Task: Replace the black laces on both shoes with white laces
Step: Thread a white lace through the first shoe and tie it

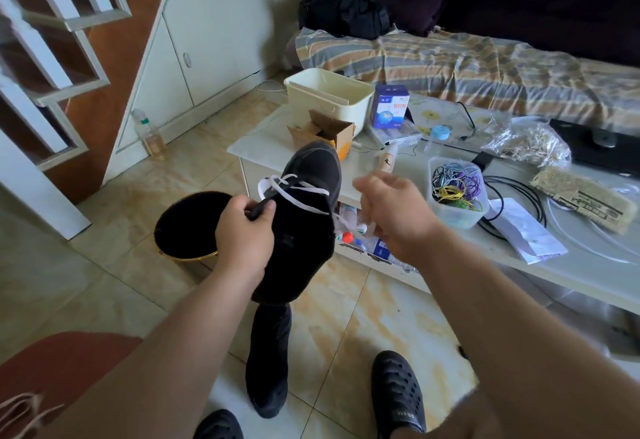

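black fabric shoe (304,230) held in the air above the tiled floor, white flat lace (304,196) crossing its upper eyelets. left hand (242,234) grips its side; right hand (391,210) hovers beside it, fingers relaxed, holding nothing. second black shoe (268,362) lies on the floor below.

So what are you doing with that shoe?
A person is putting white laces on black shoes. The left hand holds one shoe up in the air, gripping it at the side. A white lace already crosses part of it. The right hand is open beside the shoe, touching nothing as far as I can tell. The other shoe lies on the floor below, and no lace shows on it from here.
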The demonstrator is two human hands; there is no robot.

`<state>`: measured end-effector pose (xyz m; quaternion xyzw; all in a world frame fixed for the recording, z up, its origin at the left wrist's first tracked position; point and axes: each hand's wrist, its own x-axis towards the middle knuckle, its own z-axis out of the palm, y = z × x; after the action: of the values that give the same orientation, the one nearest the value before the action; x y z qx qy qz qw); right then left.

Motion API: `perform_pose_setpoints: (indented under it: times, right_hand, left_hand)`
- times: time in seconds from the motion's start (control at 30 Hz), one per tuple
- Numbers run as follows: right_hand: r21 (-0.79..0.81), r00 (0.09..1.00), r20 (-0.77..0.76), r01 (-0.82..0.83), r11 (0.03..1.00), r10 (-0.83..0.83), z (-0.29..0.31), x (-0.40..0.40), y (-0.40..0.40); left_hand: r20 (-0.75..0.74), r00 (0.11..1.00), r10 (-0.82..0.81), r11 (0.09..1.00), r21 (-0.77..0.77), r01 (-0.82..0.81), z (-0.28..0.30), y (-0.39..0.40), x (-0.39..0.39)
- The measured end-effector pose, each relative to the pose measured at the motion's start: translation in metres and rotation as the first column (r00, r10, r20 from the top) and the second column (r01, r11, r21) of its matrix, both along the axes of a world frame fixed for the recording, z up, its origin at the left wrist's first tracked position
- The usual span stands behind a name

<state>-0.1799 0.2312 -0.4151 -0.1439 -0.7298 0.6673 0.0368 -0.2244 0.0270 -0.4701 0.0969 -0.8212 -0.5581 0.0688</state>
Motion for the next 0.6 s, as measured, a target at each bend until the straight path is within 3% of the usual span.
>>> perform_pose_setpoints:
  times: [0.07, 0.1, 0.2, 0.33, 0.5, 0.6]
  right_hand:
    - [0.427, 0.995, 0.095, -0.045, 0.903, 0.005, -0.005, 0.000, 0.000]
    - [0.545, 0.990, 0.137, -0.097, 0.833, 0.026, -0.010, 0.001, 0.002]
    - [0.556, 0.977, 0.148, -0.210, 0.804, 0.153, -0.019, 0.004, -0.001]
    - [0.634, 0.975, 0.132, -0.222, 0.740, 0.179, -0.018, 0.005, -0.006]
    - [0.621, 0.984, 0.160, -0.038, 0.783, -0.079, -0.013, 0.001, 0.024]
    - [0.652, 0.971, 0.200, -0.034, 0.757, -0.128, -0.010, 0.004, 0.034]
  left_hand:
    - [-0.031, 1.000, -0.003, 1.000, 0.026, 0.004, 0.004, 0.003, 0.004]
    - [-0.046, 0.999, -0.002, 0.999, 0.040, 0.004, 0.006, 0.002, 0.005]
    - [-0.060, 0.998, -0.008, 0.997, 0.075, 0.013, 0.012, 0.001, 0.007]
    - [-0.075, 0.997, -0.035, 0.996, 0.075, 0.041, 0.013, 0.000, 0.007]
    - [-0.034, 0.999, -0.006, 0.991, 0.132, 0.011, 0.010, -0.013, -0.002]
    - [-0.029, 0.999, -0.035, 0.997, 0.064, 0.037, 0.013, -0.015, 0.000]
